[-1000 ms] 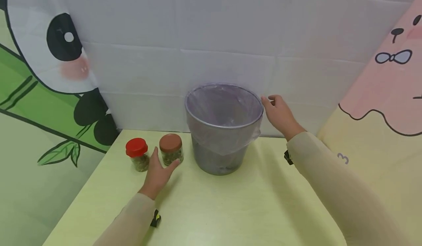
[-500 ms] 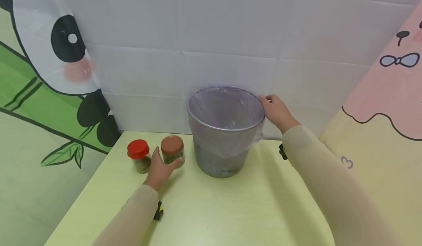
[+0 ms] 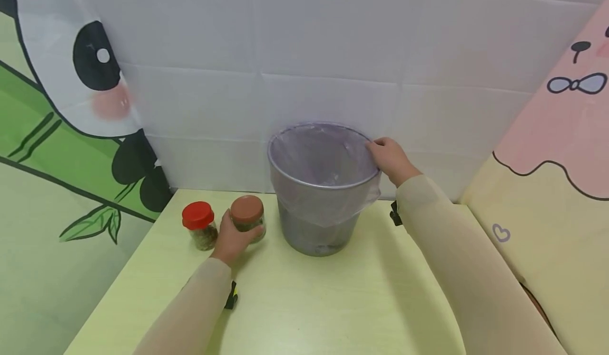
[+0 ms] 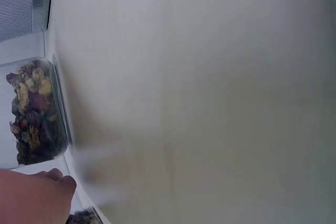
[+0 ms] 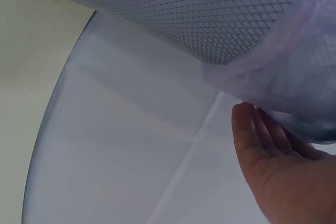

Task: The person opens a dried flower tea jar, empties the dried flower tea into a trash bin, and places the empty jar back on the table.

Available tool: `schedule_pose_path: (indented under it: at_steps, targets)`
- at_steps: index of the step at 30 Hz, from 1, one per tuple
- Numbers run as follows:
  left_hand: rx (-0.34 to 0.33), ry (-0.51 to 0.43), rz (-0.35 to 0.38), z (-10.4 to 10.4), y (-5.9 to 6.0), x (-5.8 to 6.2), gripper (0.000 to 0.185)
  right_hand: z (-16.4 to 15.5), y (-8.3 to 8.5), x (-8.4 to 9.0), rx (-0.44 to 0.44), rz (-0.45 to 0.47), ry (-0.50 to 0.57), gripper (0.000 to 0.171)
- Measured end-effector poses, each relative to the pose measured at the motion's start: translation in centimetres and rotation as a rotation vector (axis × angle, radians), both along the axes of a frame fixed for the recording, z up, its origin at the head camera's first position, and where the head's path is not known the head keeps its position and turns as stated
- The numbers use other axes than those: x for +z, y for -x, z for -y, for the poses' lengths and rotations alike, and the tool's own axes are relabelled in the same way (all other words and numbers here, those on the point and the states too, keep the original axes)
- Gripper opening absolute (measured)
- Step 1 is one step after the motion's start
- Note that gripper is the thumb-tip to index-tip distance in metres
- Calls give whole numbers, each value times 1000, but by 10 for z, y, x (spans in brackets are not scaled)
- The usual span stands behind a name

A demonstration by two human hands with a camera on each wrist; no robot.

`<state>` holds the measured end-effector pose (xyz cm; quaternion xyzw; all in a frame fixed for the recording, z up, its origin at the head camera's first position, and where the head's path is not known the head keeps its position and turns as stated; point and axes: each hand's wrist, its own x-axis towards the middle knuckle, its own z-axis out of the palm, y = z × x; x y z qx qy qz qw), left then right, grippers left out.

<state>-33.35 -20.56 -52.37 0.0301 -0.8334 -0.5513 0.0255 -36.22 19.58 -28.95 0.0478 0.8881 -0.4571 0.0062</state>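
Left hand [image 3: 232, 240] curls round the brown-lidded jar [image 3: 247, 218], lower left of centre on the counter [image 3: 333, 302]. Right hand [image 3: 391, 159] grips the lined mesh bin's [image 3: 319, 186] rim, frame centre. Recommend firm jar grasp, vertical lift, bin steadied.

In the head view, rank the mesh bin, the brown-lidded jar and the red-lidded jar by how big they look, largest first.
1. Mesh bin, by far the largest.
2. Brown-lidded jar and red-lidded jar: they look alike in size, and the left hand covers part of the brown-lidded one, so no ranking between them.
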Motion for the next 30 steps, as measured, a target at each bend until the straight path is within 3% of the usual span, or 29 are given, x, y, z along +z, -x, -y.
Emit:
schedule_pose_path:
  at_steps: [7,16,30]
  targets:
    - [32,-73,39,-8,-2,5,117,4,0,-2,-21,16,82,54]
    - [56,-157,64,-11,-1,7,115,7,1,-5,-58,-3,157,55]
    - [57,-173,92,-16,-2,10,112,5,0,-7,-67,-11,144,52]
